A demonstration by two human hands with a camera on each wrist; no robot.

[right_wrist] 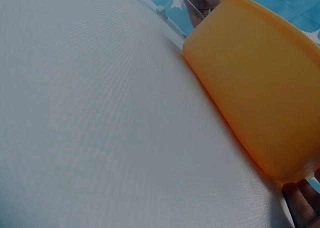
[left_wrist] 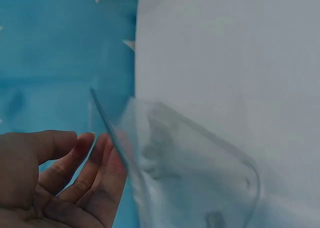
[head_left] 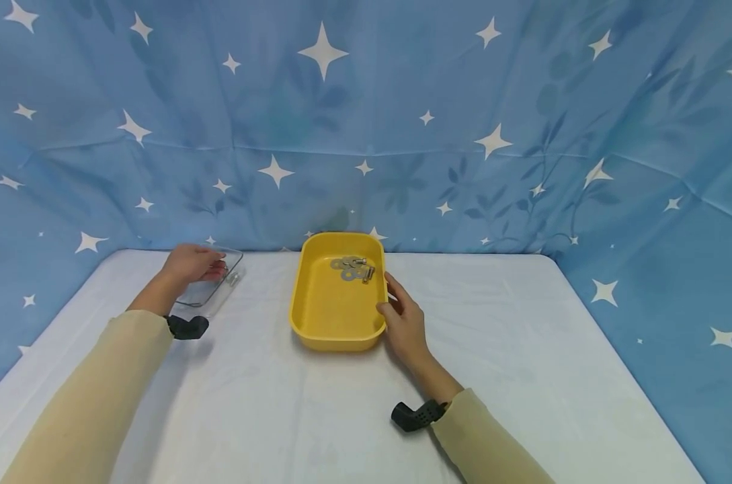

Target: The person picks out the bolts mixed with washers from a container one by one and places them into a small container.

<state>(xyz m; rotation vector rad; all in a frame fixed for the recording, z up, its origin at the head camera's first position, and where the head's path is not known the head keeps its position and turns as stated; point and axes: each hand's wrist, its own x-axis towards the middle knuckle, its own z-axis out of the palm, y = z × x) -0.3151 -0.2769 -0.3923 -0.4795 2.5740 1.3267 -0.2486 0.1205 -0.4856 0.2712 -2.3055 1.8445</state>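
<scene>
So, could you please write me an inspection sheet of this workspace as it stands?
Surface: table under a white cloth.
Job's things: yellow tray at centre, metal washers and small parts at its far end; clear plastic container to the left.
Clutter: nothing seen.
Hands: left hand rests on the clear plastic container; right hand touches the yellow tray's right side.
Cables: nothing seen; black wrist mounts on both arms.
Surroundings: blue star-print curtain behind and at the sides.
</scene>
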